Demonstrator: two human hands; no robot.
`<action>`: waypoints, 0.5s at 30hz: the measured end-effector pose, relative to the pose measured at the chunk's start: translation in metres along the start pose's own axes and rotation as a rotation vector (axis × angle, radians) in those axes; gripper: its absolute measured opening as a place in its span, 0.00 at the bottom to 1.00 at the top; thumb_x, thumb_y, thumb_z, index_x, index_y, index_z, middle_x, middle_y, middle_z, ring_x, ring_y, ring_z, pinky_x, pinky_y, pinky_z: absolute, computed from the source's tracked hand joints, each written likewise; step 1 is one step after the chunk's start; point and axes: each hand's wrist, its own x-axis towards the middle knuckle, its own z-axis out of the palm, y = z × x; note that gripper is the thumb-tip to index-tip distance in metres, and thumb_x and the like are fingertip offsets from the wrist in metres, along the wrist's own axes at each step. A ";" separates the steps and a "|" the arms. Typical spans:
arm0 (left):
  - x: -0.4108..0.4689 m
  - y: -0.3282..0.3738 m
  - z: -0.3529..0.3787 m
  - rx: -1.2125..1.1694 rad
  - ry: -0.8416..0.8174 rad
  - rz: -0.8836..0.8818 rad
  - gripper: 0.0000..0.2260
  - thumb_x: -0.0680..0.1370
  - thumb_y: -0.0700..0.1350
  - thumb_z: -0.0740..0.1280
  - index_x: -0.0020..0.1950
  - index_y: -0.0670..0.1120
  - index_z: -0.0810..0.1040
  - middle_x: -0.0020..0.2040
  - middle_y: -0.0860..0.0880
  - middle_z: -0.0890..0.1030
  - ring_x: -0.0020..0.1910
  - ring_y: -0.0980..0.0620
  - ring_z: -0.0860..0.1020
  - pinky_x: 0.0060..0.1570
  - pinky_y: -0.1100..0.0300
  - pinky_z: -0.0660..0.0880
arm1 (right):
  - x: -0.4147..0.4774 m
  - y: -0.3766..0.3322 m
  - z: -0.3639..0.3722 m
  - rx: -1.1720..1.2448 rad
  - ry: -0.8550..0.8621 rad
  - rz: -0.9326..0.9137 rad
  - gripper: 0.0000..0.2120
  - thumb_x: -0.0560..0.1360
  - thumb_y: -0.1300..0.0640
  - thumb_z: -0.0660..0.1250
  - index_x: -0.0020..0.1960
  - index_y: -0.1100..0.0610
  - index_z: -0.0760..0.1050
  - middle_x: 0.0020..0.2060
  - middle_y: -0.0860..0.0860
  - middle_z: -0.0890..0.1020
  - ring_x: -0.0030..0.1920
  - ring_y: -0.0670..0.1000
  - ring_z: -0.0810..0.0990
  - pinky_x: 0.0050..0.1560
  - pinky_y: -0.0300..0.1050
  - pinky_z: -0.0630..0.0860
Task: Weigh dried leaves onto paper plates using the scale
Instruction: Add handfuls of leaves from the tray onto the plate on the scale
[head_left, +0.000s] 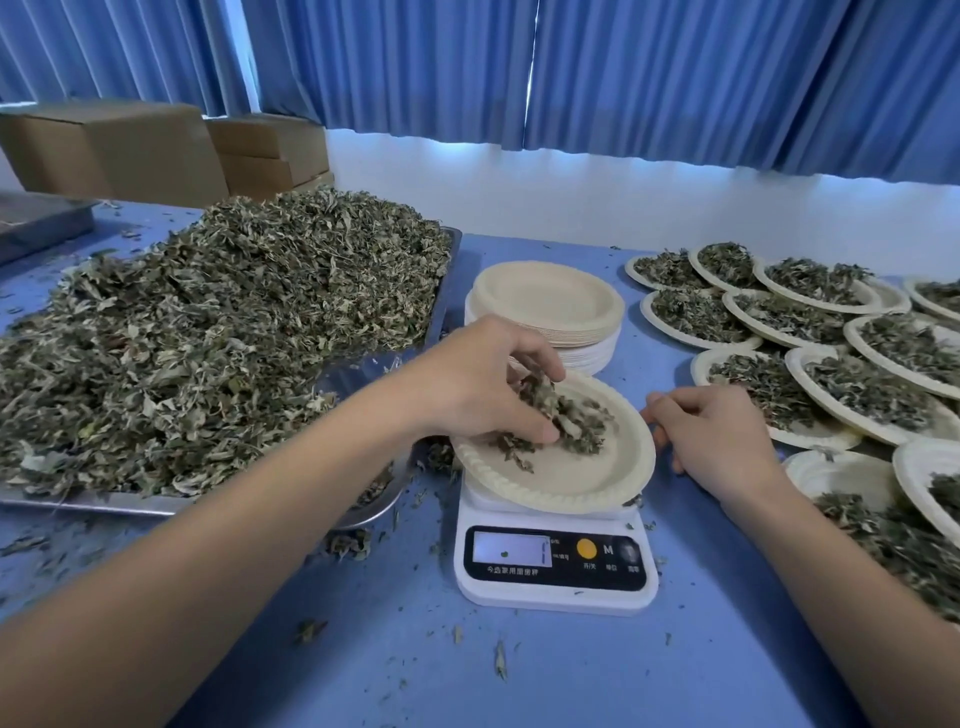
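Note:
A white digital scale (556, 571) stands on the blue table with a paper plate (576, 478) on its platform, tilted down toward the left. My left hand (483, 384) grips a clump of dried leaves (566, 410) over the plate's far side. My right hand (722, 436) sits at the plate's right rim, fingers curled against its edge. A large heap of dried leaves (218, 322) fills a metal tray (78, 501) on the left. The scale's display is too blurred to read.
A stack of paper plates (545, 312) stands behind the scale. Several leaf-filled plates (795, 322) crowd the right side. Cardboard boxes (130, 145) and blue curtains line the back. Loose leaf bits litter the table (415, 665).

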 end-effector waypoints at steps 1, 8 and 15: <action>-0.001 -0.004 -0.005 0.026 -0.014 0.016 0.19 0.66 0.52 0.82 0.54 0.60 0.82 0.55 0.58 0.81 0.57 0.62 0.78 0.53 0.60 0.76 | 0.000 0.000 0.001 0.010 0.001 0.005 0.18 0.82 0.55 0.66 0.35 0.53 0.83 0.25 0.48 0.81 0.19 0.44 0.72 0.35 0.43 0.72; -0.024 -0.056 -0.038 0.186 0.174 -0.040 0.08 0.77 0.53 0.71 0.56 0.59 0.82 0.49 0.58 0.83 0.48 0.59 0.81 0.51 0.55 0.79 | 0.004 -0.002 0.001 0.043 -0.011 0.030 0.17 0.82 0.55 0.66 0.36 0.53 0.85 0.26 0.49 0.83 0.20 0.45 0.72 0.34 0.43 0.72; -0.040 -0.070 -0.049 0.330 -0.086 -0.252 0.16 0.80 0.51 0.68 0.67 0.58 0.74 0.60 0.55 0.80 0.57 0.54 0.79 0.62 0.53 0.75 | 0.005 0.000 0.000 0.008 -0.014 0.029 0.16 0.81 0.53 0.66 0.36 0.52 0.84 0.27 0.49 0.83 0.20 0.47 0.72 0.34 0.42 0.72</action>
